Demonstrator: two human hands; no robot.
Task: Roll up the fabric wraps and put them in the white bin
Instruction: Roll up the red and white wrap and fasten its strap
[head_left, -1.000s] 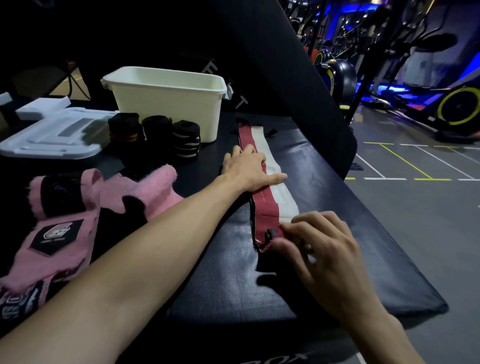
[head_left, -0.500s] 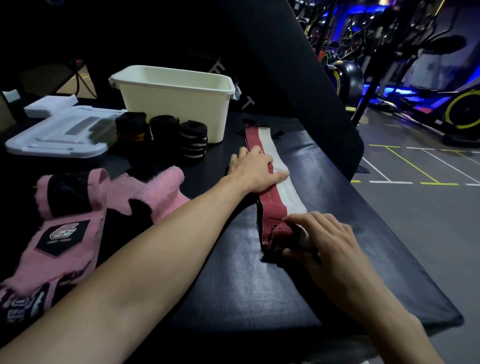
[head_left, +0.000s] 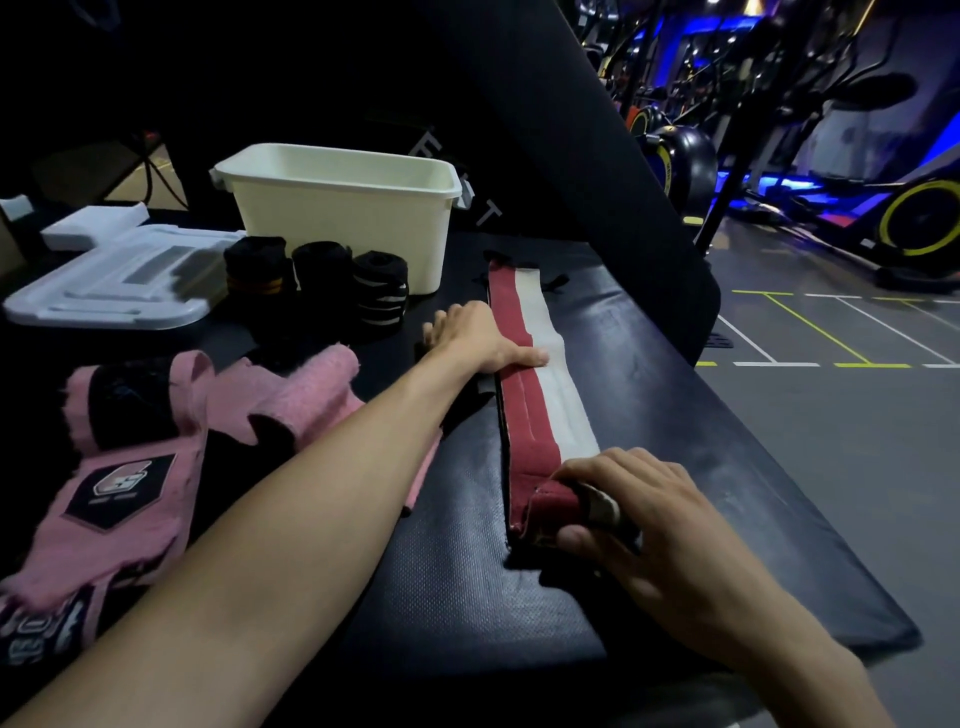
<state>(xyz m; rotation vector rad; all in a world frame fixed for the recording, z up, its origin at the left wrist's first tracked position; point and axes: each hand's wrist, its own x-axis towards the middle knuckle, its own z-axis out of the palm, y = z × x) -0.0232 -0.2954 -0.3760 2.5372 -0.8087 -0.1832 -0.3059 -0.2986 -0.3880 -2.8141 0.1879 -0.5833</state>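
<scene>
Wraps number several: one long red-and-white striped fabric wrap (head_left: 535, 374) lies stretched flat on the black padded bench (head_left: 675, 467), three dark rolled-up fabric wraps (head_left: 317, 286) stand in a row just in front of the white plastic bin (head_left: 343, 218), and pink-and-black fabric wraps (head_left: 130, 467) lie loose in a heap at the bench's left side; their number cannot be told. One bin only stands at the far end of the bench; what it holds is hidden by its wall. Beside it to the left lies a flat white plastic lid (head_left: 114, 280). The left hand (head_left: 483, 338) rests flat on the striped wrap's middle, fingers straight and pressing it down. The right hand (head_left: 639, 514) curls round the wrap's near end, thumb and fingers pinching the small roll started there. Gym machines with yellow-rimmed wheels (head_left: 919, 218) stand well apart on the grey floor to the right.
</scene>
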